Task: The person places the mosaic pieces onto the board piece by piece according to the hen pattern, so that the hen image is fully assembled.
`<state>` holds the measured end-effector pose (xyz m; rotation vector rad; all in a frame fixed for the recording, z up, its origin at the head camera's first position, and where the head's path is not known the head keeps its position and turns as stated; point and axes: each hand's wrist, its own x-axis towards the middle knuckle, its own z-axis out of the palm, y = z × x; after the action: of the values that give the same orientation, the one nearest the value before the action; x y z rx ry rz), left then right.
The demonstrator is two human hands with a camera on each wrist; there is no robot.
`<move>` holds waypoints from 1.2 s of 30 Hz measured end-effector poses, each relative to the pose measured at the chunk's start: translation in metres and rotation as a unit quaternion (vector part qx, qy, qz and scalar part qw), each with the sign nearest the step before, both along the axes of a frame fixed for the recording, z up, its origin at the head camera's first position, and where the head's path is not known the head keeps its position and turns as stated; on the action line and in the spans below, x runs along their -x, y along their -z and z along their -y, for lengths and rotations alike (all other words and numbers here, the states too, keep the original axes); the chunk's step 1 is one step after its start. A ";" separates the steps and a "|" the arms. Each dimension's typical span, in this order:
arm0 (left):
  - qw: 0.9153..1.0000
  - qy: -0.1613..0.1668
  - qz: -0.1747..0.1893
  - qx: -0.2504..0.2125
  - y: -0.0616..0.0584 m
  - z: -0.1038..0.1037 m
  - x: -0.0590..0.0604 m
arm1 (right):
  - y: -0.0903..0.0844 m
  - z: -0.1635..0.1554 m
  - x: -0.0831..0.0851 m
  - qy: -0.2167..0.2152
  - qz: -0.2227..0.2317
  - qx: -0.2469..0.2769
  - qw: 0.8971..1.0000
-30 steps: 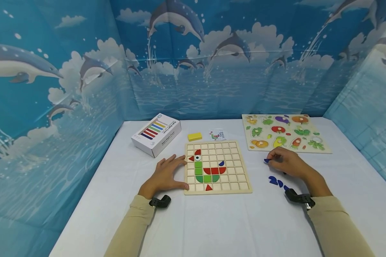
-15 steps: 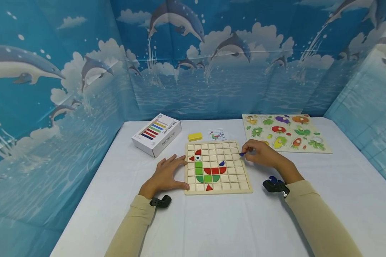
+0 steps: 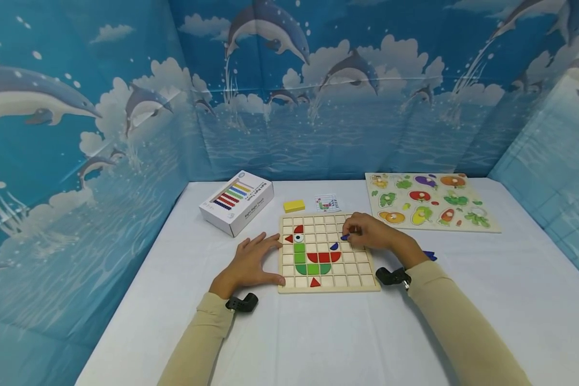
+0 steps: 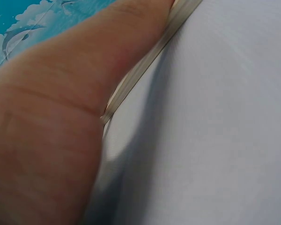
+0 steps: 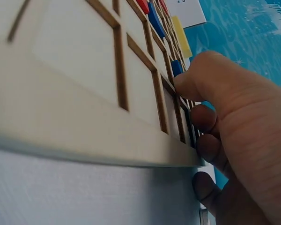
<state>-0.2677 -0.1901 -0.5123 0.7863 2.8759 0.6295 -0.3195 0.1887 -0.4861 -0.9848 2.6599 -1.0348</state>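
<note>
A wooden grid board (image 3: 338, 288) lies on the table, with red and green pieces and a round eye piece set in its cells in a bird-like shape. My left hand (image 3: 248, 265) rests at the board's left edge, fingers spread, thumb by the near left corner. Over the board's right part, my right hand (image 3: 373, 234) pinches a small blue piece (image 3: 344, 237) between thumb and fingers. Just left of and below it, a blue half-round piece (image 3: 334, 246) sits in a cell. Other blue pieces (image 3: 430, 255) lie on the table, partly hidden behind my right forearm.
Behind the board are a yellow block (image 3: 294, 206) and a small picture card (image 3: 327, 202). A white box (image 3: 236, 202) stands at the back left. At the back right lies a vegetable puzzle board (image 3: 434, 201). Dolphin-printed cloth (image 3: 289, 134) walls the table.
My right hand has moved left, carrying the blue piece from the table's right side to above the grid board. My left hand has stayed at the board's edge.
</note>
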 end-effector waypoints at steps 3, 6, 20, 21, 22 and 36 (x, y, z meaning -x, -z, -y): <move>1.000 0.000 -0.002 0.001 -0.001 0.000 -0.001 | 0.002 0.000 0.002 0.002 0.013 -0.004 1.000; 1.000 0.001 -0.005 0.000 -0.002 -0.001 -0.001 | 0.004 -0.002 0.003 0.005 0.033 0.003 0.999; 1.000 -0.001 0.001 -0.001 -0.003 0.000 -0.002 | 0.003 0.001 0.001 0.034 0.096 0.044 0.994; 1.000 -0.001 0.001 -0.001 -0.003 0.000 -0.002 | 0.003 0.001 0.001 0.036 0.098 0.041 0.994; 1.000 0.000 0.000 -0.003 -0.003 0.000 -0.002 | 0.003 0.001 0.002 0.040 0.100 0.038 0.993; 1.000 -0.001 0.002 -0.001 -0.002 -0.001 -0.002 | 0.005 -0.001 0.000 0.050 0.102 0.036 0.993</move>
<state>-0.2657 -0.1896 -0.5098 0.7831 2.8738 0.6327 -0.3197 0.1894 -0.4908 -0.7195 2.5435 -1.1910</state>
